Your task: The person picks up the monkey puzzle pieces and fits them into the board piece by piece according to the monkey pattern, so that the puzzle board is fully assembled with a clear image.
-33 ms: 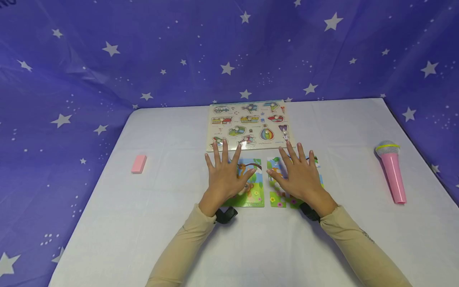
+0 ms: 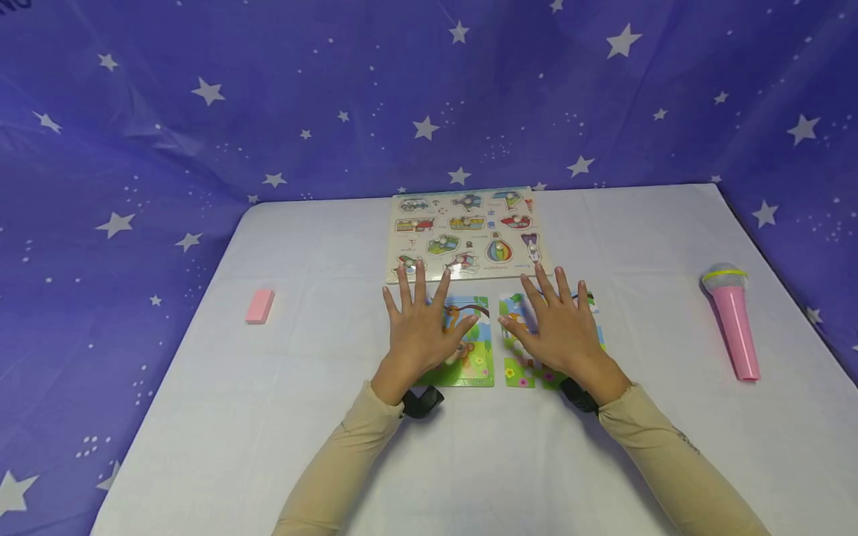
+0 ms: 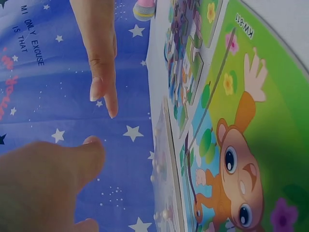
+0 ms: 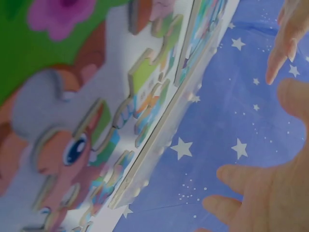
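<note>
My left hand (image 2: 421, 331) hovers with spread fingers over a square monkey picture board (image 2: 479, 365). The left wrist view shows the monkey board (image 3: 280, 121) flat on the table, below the left hand (image 3: 43, 174). To its right my right hand (image 2: 563, 331), fingers also spread, is above several jigsaw pieces (image 2: 519, 374), partly covering them. Gaps separate these jigsaw pieces (image 4: 142, 72) in the right wrist view, where the right hand (image 4: 275, 193) is apart from them. Neither hand holds anything.
Behind both hands lies a vehicle knob puzzle board (image 2: 395, 242). A pink eraser-like block (image 2: 260, 307) is at the left, and a pink toy microphone (image 2: 733, 324) at the right. Starry purple cloth (image 2: 375, 97) hangs behind the white-covered table (image 2: 322, 268).
</note>
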Motion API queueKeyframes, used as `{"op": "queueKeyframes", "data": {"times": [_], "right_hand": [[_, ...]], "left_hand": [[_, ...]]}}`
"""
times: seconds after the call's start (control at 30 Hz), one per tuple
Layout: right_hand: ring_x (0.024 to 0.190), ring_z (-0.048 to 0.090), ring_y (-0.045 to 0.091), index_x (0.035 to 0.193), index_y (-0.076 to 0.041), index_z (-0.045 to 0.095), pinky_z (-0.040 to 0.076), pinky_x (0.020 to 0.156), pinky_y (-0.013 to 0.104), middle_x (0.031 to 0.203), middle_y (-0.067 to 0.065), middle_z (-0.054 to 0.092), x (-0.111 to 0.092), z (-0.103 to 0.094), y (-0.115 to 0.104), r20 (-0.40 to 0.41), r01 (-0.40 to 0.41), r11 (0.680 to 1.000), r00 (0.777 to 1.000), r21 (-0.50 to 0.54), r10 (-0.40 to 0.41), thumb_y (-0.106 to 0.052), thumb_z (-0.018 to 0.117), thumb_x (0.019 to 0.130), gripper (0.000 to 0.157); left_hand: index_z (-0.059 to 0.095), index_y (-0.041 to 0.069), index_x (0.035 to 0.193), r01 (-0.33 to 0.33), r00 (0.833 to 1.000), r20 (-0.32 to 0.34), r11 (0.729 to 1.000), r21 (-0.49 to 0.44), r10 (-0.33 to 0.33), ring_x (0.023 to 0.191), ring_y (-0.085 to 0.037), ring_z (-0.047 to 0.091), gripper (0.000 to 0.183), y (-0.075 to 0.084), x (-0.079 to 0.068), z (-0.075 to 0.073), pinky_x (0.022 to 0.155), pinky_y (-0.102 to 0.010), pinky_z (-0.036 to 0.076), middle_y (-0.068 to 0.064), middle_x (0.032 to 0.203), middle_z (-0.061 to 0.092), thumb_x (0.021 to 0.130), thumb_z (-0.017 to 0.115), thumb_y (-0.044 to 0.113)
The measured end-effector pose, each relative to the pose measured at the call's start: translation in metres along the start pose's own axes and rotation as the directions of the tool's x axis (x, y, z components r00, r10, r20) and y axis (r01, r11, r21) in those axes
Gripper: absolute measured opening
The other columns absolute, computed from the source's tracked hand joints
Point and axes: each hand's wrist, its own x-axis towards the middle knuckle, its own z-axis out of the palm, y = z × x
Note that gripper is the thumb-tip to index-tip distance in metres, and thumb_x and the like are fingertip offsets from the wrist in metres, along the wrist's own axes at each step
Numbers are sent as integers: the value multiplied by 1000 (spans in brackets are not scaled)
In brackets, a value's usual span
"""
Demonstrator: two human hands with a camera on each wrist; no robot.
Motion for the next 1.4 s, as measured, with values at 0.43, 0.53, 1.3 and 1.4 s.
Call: {"op": "queueKeyframes", "data": {"times": [0.43, 0.53, 1.3, 1.4], "right_hand": [[136, 20, 41, 140, -5, 33, 3, 107, 65, 145, 22, 30, 6, -2, 3, -32, 21, 998, 999, 62, -19, -57, 47, 86, 76], [133, 27, 41, 138, -3, 36, 5, 106, 67, 141, 23, 36, 10, 0, 7, 14, 29, 985, 999, 168, -32, -48, 51, 87, 69], [108, 48, 33, 120, -8, 55, 34, 89, 58, 115, 16, 54, 70, -2, 30, 297, 74, 961, 942, 268, -155, -36, 63, 82, 48], [106, 46, 32, 115, -9, 58, 33, 88, 55, 114, 15, 53, 72, -4, 29, 319, 48, 966, 939, 253, -130, -36, 68, 78, 47]], "left_hand": [[22, 17, 145, -79, 997, 1, 996, -38, 79, 140, -40, -4, 72, -14, -15, 3, 113, -56, 6, -21, 151, 9, 88, 42, 57], [28, 11, 143, -68, 998, 1, 996, -50, 68, 139, -42, 6, 76, -25, -23, 5, 112, -55, 15, -25, 148, 18, 85, 50, 54], [28, 1, 141, 25, 997, 79, 922, -387, 6, 141, -36, 4, 108, -80, -68, 26, 114, -52, 5, -19, 151, 12, 59, 79, 49], [27, 1, 141, 18, 997, 70, 919, -393, 11, 141, -35, 4, 108, -79, -68, 28, 114, -52, 4, -18, 152, 12, 59, 78, 49]]}}
